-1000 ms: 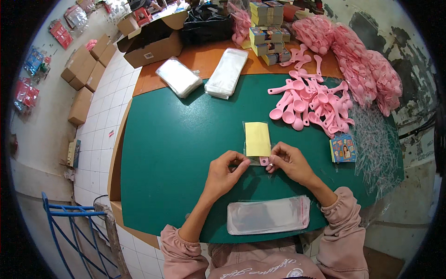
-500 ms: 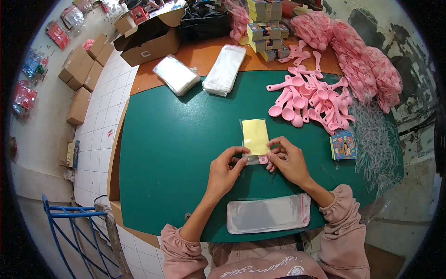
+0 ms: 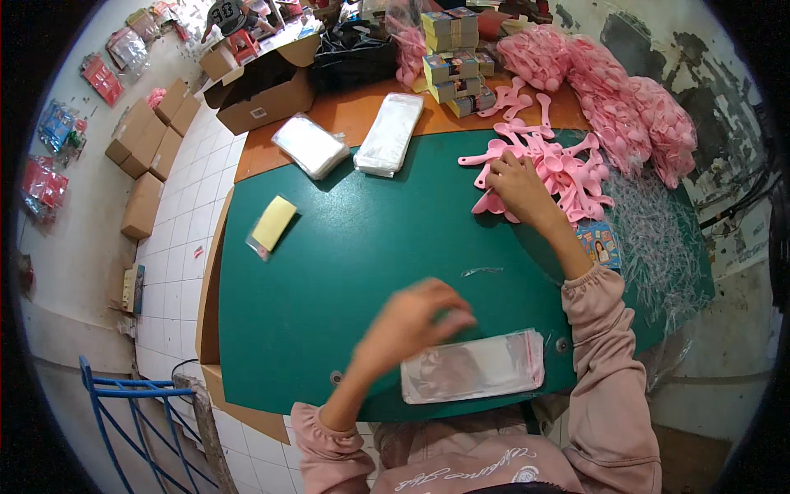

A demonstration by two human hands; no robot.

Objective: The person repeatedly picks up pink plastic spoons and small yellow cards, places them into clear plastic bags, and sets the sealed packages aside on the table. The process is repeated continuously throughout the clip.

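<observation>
My view puts the right hand (image 3: 518,188) in the heap of loose pink spoons (image 3: 568,169), fingers bent down among the handles; I cannot tell whether they grip one, since the back of the hand covers the contact. The left hand (image 3: 418,319) is smeared by motion at the near stack of clear sleeves (image 3: 477,370); I make out nothing in it, and whether it touches the stack or hovers I cannot say.

I judge the sleeves lie close to the body, below the left hand, so that one hand can serve them while the other works the spoons. Just this side of the right hand, printed cards (image 3: 605,247) are partly hidden by the forearm. Between the hands lies a thin clear strip (image 3: 481,271).

Out beyond the left hand, to its left, a packet with a yellow card (image 3: 276,222) lies apart, probably to keep it from the loose stock; the pink bit at its near end is too small to read. Past the right hand, bagged pink spoons (image 3: 625,115) and banded card bundles (image 3: 451,62) look like reserves.
</observation>
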